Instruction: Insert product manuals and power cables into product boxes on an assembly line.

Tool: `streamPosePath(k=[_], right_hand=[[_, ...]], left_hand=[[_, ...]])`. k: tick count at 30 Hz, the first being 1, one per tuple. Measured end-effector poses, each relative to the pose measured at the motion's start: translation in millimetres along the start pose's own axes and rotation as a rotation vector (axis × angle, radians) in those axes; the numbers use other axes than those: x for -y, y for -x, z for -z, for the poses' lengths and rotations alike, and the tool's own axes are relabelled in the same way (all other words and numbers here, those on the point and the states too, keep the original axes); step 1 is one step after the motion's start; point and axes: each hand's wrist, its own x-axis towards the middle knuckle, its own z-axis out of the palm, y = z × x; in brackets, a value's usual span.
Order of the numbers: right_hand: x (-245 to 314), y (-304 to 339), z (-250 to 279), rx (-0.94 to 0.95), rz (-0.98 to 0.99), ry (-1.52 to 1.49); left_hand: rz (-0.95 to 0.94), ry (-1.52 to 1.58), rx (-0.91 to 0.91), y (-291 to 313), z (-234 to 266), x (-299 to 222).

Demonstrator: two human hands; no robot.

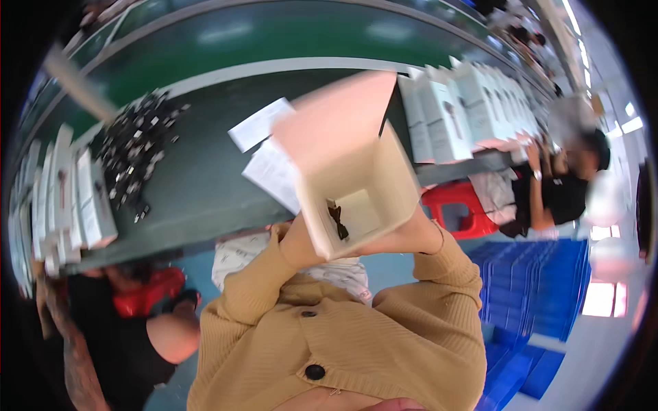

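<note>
In front of my chest I hold an open white cardboard box [397, 171], tilted so that I look down into it. Its long lid flap [329, 123], pinkish and motion-blurred, stands up at the far side. A small bundled black cable [338, 220] lies inside at the bottom. My left hand [298, 241] grips the box's left side and my right hand [412, 235] its lower right side. Most of my fingers are hidden by the box. Behind it, printed white paper sheets [271, 168] lie on the dark green bench [199, 178].
A heap of small black cables [137, 147] is on the bench at left. White boxes stand in rows at far left [89, 198] and right [445, 113]. Co-workers sit on both sides, near red stools [459, 205]. Blue crates [534, 281] are stacked at my right.
</note>
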Motion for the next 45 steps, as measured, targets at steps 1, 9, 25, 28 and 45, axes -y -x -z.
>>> streamPosePath(k=[1,9,25,28,45], right_hand=[[1,6,12,-0.035,-0.021,0.035],[-42,15,142,-0.583,-0.422,0.113],[-16,-25,105,-0.318,-0.108,1.029],[-2,-36,32,-0.052,0.121,0.879],[-22,-71,-196,0.159,0.260,0.066]], left_hand=[[-0.173,-0.597,-0.021,-2,-2,-14],[-0.086,-0.285,-0.236,20,21,-34],[-0.145,-0.139,-0.712,52,104,-21],[-0.301,-0.928,-0.809,86,104,-60],[0.032,-1.064,-0.486,185,104,-102]])
